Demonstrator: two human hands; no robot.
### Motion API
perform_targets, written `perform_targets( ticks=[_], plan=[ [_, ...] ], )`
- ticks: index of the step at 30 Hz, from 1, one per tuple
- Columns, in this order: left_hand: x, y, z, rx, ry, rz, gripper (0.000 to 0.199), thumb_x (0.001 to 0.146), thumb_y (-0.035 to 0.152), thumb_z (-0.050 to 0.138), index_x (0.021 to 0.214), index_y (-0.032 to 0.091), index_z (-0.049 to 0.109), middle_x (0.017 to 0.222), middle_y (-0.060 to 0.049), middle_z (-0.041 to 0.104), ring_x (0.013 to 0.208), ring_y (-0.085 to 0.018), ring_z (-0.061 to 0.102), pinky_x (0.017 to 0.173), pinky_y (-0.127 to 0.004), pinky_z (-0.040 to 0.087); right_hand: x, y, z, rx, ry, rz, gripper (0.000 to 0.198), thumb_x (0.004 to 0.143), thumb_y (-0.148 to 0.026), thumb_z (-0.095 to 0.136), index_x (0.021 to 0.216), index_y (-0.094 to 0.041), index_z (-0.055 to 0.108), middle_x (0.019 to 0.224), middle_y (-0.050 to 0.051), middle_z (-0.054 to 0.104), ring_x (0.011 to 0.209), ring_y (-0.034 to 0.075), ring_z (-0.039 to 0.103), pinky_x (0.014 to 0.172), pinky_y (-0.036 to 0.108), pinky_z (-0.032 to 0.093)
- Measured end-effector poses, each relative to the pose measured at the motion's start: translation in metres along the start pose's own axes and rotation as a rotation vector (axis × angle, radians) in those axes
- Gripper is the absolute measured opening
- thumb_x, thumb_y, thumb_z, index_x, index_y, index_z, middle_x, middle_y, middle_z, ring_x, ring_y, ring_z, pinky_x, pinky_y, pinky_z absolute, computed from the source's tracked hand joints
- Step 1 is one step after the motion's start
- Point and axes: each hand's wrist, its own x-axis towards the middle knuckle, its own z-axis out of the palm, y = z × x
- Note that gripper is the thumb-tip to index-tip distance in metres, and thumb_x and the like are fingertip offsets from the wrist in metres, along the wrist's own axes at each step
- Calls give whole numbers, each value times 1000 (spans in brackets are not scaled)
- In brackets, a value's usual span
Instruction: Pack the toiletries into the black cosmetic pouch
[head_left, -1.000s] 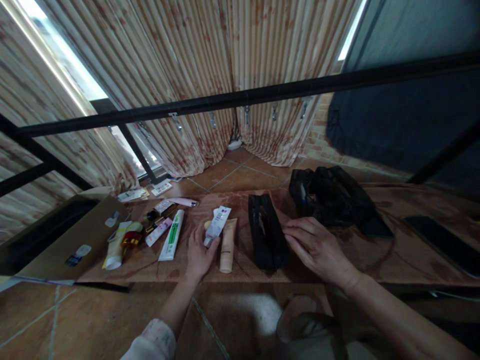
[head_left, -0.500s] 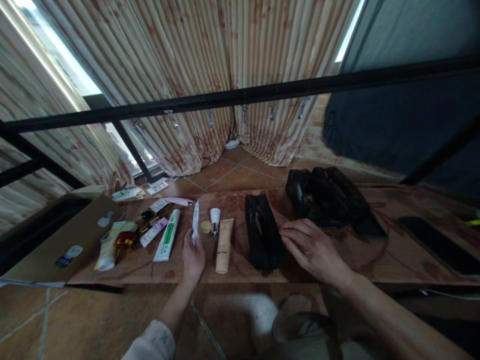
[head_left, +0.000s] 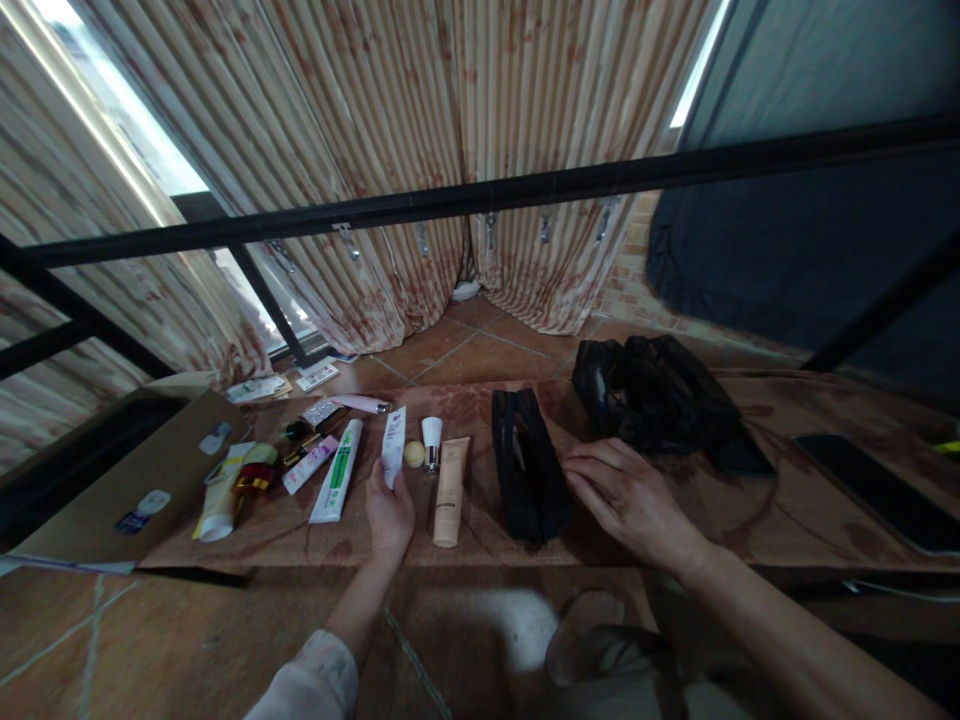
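Note:
My left hand [head_left: 391, 510] is closed around the lower end of a small white tube [head_left: 393, 447] with fine print, held upright. To its left lies a white and green tube [head_left: 337, 473]. On its right are a small round cream-coloured jar [head_left: 414, 454], a bottle with a white cap [head_left: 431, 443] and a beige tube [head_left: 451, 493]. A black mesh pouch [head_left: 527, 470] stands unzipped on the table. My right hand [head_left: 619, 495] is at the pouch's right side with fingers bent together; its fingertips touch or pinch the edge, and I cannot tell whether anything else is in them.
A cardboard box [head_left: 142, 480] stands at the left, beside a cream tube [head_left: 221, 495] and a red-gold jar [head_left: 255, 478]. Another black mesh bag [head_left: 652, 395] with compartments sits behind my right hand. A dark phone [head_left: 874, 490] lies far right. A black metal rail [head_left: 465, 198] crosses behind the table.
My left hand has turned the small white tube from edge-on so its broad printed face shows. My right hand has hardly moved beside the pouch.

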Motion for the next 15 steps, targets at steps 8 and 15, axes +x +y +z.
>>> perform_targets(
  ticks=[8, 15],
  plan=[
    [0, 1, 3, 38, -1, 32, 47, 87, 28, 45, 127, 5, 52, 125, -24, 58, 121, -33, 54, 103, -50, 42, 0, 1, 0, -6, -5, 1, 15, 93, -20, 53, 96, -17, 66, 97, 7, 67, 90, 21, 57, 82, 37, 50],
    [0, 2, 2, 74, -14, 51, 46, 88, 27, 44, 127, 4, 52, 124, -25, 59, 122, -34, 54, 102, -50, 43, 0, 0, 0, -4, -12, 9, 15, 93, -21, 52, 97, -16, 66, 96, 8, 67, 90, 21, 57, 82, 38, 50]
  ],
)
